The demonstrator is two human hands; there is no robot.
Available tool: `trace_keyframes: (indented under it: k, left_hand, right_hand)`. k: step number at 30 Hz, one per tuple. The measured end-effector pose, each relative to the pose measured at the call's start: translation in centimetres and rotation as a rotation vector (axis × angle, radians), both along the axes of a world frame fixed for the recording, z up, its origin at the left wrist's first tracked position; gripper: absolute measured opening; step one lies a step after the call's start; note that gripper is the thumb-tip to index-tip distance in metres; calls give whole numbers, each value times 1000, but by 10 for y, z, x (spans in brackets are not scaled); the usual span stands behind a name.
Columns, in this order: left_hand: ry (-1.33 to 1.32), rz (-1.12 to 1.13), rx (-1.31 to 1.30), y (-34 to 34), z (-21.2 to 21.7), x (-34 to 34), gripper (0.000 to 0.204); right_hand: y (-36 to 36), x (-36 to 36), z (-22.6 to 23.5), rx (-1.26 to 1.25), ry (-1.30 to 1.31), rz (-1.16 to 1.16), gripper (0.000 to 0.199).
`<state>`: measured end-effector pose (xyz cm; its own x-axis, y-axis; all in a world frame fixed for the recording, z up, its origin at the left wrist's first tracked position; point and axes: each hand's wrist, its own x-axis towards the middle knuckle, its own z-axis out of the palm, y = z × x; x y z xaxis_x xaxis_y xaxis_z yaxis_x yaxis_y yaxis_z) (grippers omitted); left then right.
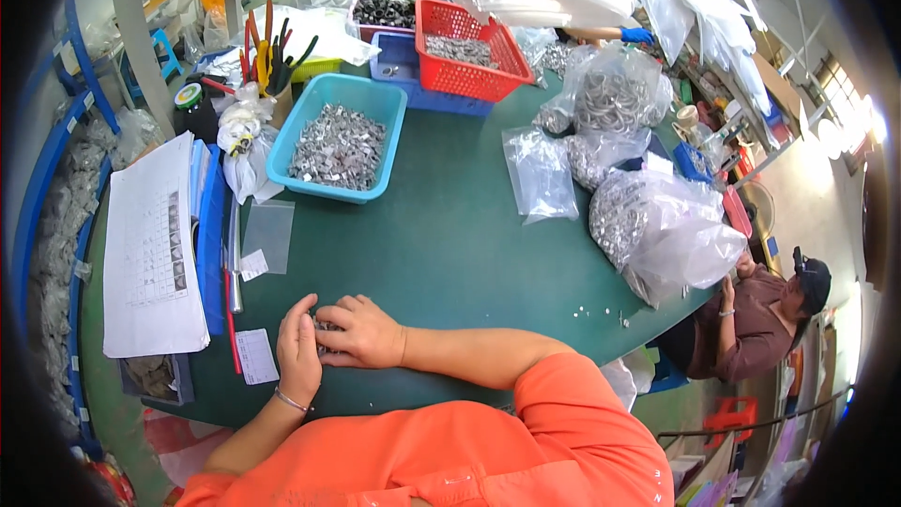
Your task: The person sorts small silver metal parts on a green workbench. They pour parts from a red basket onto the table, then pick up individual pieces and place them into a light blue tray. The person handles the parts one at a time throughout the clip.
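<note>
Near the table's front edge, my left hand (300,352) and my right hand (368,334) are cupped together. A small cluster of silvery metal parts (324,327) shows between them. My left hand stands on its edge with fingers together, walling in the parts. My right hand's fingers curl over them from the other side. The palms and most of the parts are hidden. Beyond my hands is a light-blue plastic basin (396,136) of small silvery metal pieces (340,147). A paper slip (255,357) lies just left of my left hand.
Plastic bags of metal rings and parts (624,94) sit at the right, by a flat clear bag (542,174). A red basket (516,56) stands at the back. Papers (155,253) and a red rod (232,329) lie left. A seated person (760,324) is at right.
</note>
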<state>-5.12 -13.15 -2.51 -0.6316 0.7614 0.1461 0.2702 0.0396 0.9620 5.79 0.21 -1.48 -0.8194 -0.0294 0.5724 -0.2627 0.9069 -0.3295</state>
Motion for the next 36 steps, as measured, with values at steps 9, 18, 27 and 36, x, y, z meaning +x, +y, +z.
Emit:
trace_keyframes:
  k: [9,18,27,36]
  left_hand:
    - [-144,48,136,7,9,-7,34]
    - [-1403,140,611,30,55,26,44]
    - [-1828,-138,745,50,44,42,36]
    - [-1937,-303,715,43,38,34,36]
  right_hand:
    - [15,-10,3,-318,83,-142,11]
    - [30,-12,30,-2544,205,413,21]
    - [5,-9,67,-2286,465,207,25]
    - [-1,-14,83,-1398,541,-114,19]
